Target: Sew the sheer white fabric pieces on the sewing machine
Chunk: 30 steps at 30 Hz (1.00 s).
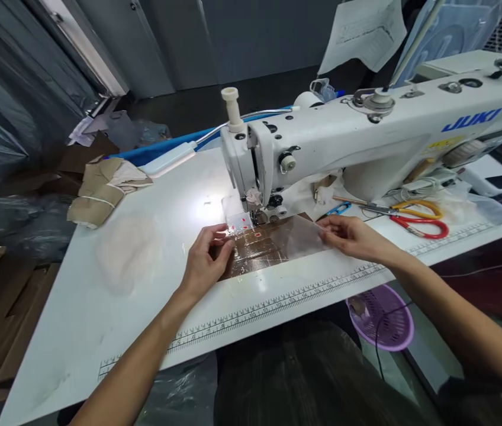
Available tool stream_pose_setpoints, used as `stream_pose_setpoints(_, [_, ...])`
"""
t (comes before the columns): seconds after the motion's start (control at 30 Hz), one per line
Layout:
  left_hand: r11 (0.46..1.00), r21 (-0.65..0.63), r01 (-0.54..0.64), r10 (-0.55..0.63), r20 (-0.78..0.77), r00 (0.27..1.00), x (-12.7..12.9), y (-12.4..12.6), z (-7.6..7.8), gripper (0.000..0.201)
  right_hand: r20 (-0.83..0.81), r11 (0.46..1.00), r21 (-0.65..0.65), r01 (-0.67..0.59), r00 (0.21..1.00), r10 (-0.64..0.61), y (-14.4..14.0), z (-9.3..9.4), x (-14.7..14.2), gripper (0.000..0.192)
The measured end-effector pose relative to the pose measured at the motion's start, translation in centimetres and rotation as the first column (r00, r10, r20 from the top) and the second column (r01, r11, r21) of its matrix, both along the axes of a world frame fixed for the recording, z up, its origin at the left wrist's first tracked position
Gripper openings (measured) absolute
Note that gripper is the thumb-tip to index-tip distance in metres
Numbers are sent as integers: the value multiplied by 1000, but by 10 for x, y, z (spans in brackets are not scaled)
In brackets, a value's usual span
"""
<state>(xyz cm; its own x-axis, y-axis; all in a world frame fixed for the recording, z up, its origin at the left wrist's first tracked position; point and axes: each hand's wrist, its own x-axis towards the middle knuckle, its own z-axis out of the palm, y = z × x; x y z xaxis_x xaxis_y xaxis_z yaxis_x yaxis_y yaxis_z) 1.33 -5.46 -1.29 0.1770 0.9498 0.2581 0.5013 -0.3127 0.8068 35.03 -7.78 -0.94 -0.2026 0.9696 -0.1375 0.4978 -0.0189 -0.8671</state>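
A white sewing machine (322, 139) stands on the table, its needle and presser foot low over a piece of brown fabric (251, 245) with a shiny, clear covering. Small red marks show near the needle. My left hand (206, 254) is at the fabric's left edge, thumb and fingers curled at the material. On the other side, my right hand (344, 234) pinches the corner of a thin translucent sheet (303, 238) that lies over the right part of the brown fabric. Whether the sheet is joined to the fabric I cannot tell.
Red-and-yellow-handled scissors (420, 219) and small blue snips (340, 208) lie right of the needle. Whitish thin material (126, 251) rests on the table's left. A tied beige fabric bundle (100, 189) sits at the back left edge. Below hangs a purple basket (384, 322).
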Motion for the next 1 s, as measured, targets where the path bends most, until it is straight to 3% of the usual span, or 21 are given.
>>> stream_pose_setpoints(0.1, [990,124,63,-51,-95,994,0,-2,-1,16,22,1000,1,-25,999,25,0,-7,-1,34])
stream_pose_setpoints(0.2, [976,181,125,-102,-132,986,1,-6,0,13,34,996,-16,-84,996,84,1,-9,-17,36])
stream_pose_setpoints(0.43, [957,201,208,-172,-182,968,6,-12,5,21,-196,930,-156,-332,933,300,-6,24,-62,37])
stream_pose_setpoints(0.53, [960,204,191,-146,-214,966,4,-13,6,21,-256,955,-159,-249,945,203,1,31,-59,38])
stream_pose_setpoints(0.6, [957,222,188,-130,-252,959,2,-13,7,23,-280,987,-147,-68,960,24,8,28,-52,36])
stream_pose_setpoints(0.7, [938,262,226,-132,-332,934,0,-13,5,25,-320,978,-154,138,930,-181,14,19,-43,33])
stream_pose_setpoints(0.87, [894,332,299,-153,-401,903,0,-10,-1,29,-330,983,-180,21,940,-81,5,12,-44,31])
stream_pose_setpoints(1.0, [901,312,302,-190,-343,920,3,-14,4,43,-387,976,-197,-92,922,9,-8,18,-54,28])
